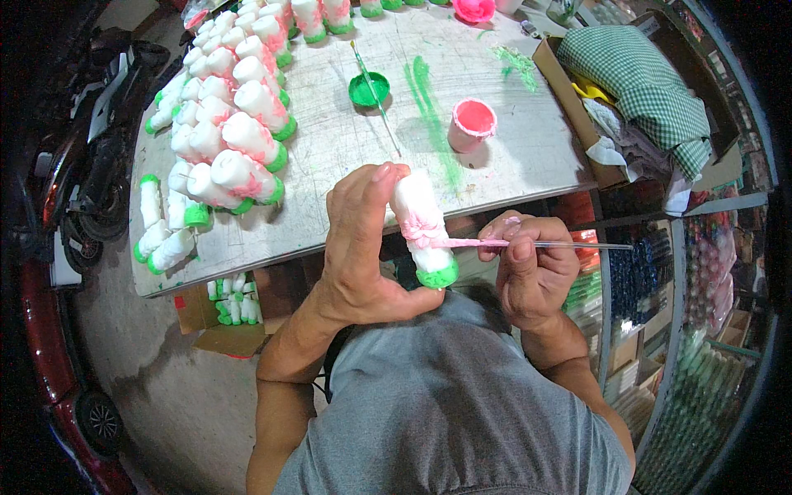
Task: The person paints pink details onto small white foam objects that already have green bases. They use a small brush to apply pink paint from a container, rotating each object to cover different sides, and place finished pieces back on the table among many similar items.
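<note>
My left hand grips a white cylindrical candle end to end, fingers at its top and thumb under its green base; a band of raised pink decoration circles its middle. My right hand pinches a thin clear-handled brush, its pink-coated tip touching that pink band. Just beyond, on the worktable, stand a cup of pink paint and a green paint dish with another brush lying across it.
Many pink-and-green decorated candles crowd the table's left side. A cardboard box with checked cloth sits at right, beside shelves of packed goods. Below left are a box of candles, a motorbike and a red vehicle.
</note>
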`<state>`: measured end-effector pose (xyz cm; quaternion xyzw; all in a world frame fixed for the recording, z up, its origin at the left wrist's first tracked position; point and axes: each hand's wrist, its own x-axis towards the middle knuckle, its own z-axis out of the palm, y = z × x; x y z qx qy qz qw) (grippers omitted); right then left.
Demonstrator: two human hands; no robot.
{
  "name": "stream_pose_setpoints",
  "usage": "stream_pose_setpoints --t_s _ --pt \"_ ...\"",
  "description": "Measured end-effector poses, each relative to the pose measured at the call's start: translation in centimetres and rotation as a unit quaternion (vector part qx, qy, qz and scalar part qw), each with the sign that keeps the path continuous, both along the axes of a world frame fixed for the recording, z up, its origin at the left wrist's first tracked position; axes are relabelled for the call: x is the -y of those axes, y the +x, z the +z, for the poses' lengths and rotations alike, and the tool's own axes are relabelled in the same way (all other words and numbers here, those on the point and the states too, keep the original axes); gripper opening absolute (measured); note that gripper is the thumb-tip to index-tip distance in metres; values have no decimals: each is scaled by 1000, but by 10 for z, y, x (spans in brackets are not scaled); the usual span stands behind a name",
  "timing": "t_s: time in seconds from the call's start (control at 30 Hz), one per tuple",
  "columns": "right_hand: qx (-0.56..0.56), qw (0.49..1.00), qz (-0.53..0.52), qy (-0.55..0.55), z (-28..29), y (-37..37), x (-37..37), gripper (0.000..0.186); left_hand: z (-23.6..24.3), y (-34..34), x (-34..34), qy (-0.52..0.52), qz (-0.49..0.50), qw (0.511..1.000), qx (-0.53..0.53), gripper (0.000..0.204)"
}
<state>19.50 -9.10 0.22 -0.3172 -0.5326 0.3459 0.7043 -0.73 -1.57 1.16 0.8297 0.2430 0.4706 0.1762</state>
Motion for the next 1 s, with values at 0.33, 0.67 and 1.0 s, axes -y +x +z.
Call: stream_pose_setpoints --t_s 0.33,0.67,1.0 --pt "24 999 -20 6 3 1 0 10 -3 1 -2 2 -3 1000 8 119" --pt "47 998 -45 -10 6 1 5 11 -2 1 -1 -16 -5 1000 4 117" --pt "57 995 -82 0 10 2 5 13 6 1 4 -48 6 998 -27 121"
